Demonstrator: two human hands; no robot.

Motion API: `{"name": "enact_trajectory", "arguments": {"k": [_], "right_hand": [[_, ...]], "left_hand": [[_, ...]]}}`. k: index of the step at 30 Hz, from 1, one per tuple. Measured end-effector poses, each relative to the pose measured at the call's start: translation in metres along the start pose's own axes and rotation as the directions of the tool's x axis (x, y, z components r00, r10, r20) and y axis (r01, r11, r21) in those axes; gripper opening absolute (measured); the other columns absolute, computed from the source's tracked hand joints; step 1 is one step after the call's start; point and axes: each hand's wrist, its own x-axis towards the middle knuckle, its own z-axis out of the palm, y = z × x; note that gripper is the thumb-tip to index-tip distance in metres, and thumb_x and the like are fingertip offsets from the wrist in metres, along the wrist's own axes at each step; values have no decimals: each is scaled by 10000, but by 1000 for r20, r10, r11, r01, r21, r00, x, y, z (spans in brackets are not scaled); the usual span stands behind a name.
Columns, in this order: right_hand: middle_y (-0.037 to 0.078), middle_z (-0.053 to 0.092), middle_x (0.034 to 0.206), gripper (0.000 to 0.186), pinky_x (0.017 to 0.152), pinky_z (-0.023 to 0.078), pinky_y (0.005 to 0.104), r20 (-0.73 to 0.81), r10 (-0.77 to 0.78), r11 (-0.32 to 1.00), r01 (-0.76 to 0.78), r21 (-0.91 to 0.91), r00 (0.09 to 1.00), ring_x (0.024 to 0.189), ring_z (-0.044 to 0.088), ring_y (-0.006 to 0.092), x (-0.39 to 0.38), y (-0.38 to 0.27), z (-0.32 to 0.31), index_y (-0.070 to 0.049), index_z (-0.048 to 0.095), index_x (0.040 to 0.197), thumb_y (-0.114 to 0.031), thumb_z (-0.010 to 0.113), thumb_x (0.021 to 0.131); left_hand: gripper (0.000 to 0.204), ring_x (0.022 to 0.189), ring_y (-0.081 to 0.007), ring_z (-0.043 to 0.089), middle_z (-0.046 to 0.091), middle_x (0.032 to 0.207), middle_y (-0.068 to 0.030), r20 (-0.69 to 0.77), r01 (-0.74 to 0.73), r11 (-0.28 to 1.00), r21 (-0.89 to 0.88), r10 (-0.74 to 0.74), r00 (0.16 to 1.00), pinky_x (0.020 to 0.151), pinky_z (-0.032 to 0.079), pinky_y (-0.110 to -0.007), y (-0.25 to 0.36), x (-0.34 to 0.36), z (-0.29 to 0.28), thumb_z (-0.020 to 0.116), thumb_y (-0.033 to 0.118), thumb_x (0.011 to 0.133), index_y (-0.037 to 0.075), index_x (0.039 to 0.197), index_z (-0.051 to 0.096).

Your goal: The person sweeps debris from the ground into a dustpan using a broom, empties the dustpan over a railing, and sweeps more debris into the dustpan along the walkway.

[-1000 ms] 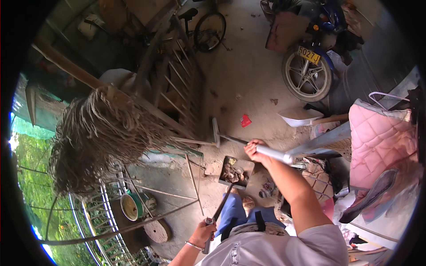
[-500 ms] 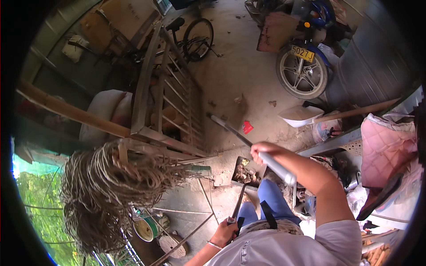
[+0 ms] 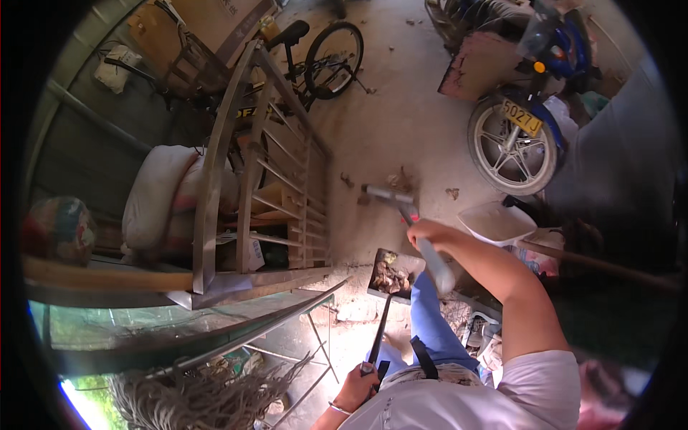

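My right hand (image 3: pixel 428 233) is closed around the grey handle of a broom (image 3: pixel 388 193), whose head is down at the concrete floor and slightly blurred. A small red scrap (image 3: pixel 411 218) shows partly behind the broom. Dry leaves (image 3: pixel 390 278) lie inside a dark long-handled dustpan (image 3: pixel 373 276) in front of my legs. Its black handle rises to my left hand (image 3: pixel 355 388), which is wrapped around the upper end. A few loose brown leaves (image 3: pixel 398 178) lie just beyond the broom head.
A metal railing (image 3: pixel 247 165) stands at left, with a bicycle (image 3: pixel 315 68) behind it. A motorbike (image 3: pixel 512 143) is parked at right, near a white scoop-shaped shovel (image 3: pixel 496 221). A bundle of cord (image 3: pixel 204 398) hangs at lower left.
The broom head has swung rightward across the floor, and the red scrap is now partly covered. My view has shifted, so the cord bundle sits lower. The left hand keeps its grip.
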Motion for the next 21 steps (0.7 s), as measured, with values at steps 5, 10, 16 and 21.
{"name": "enact_trajectory", "arguments": {"k": [5, 10, 16, 21], "right_hand": [[116, 538, 544, 138, 392, 406, 313, 22, 545, 556, -381, 739, 838, 507, 556, 192, 5, -6, 19, 26, 510, 554, -44, 525, 673], [61, 437, 502, 138, 376, 375, 260, 165, 245, 372, -250, 894, 955, 424, 449, 134, 50, -6, -51, -9, 432, 565, -46, 475, 691], [20, 433, 496, 208, 401, 425, 253, 507, 44, -737, -314, 598, 861, 450, 458, 137, 131, 21, -159, -78, 382, 510, -89, 444, 708], [30, 430, 482, 198, 386, 417, 261, 420, 325, -274, -341, 899, 847, 413, 449, 135, 158, 36, -161, -67, 405, 521, -116, 443, 709]], "left_hand": [[107, 430, -91, 447, 447, 582, -6, -109, -22, 998, -55, 16, 994, 397, 377, -224, 69, 9, 22, 525, 18, 667, 64, 747, 470], [136, 429, -109, 443, 462, 609, -16, -199, -25, 973, -228, -21, 980, 397, 384, -229, 116, 18, 26, 525, 28, 662, 79, 775, 468], [149, 427, -146, 426, 497, 590, -34, -223, -115, 957, -267, 55, 973, 381, 354, -259, 155, 28, 19, 543, 143, 664, 124, 808, 509], [132, 434, -99, 445, 455, 592, -20, -235, -31, 954, -299, -42, 971, 389, 382, -225, 177, 39, 11, 513, 35, 672, 86, 782, 461]]}}
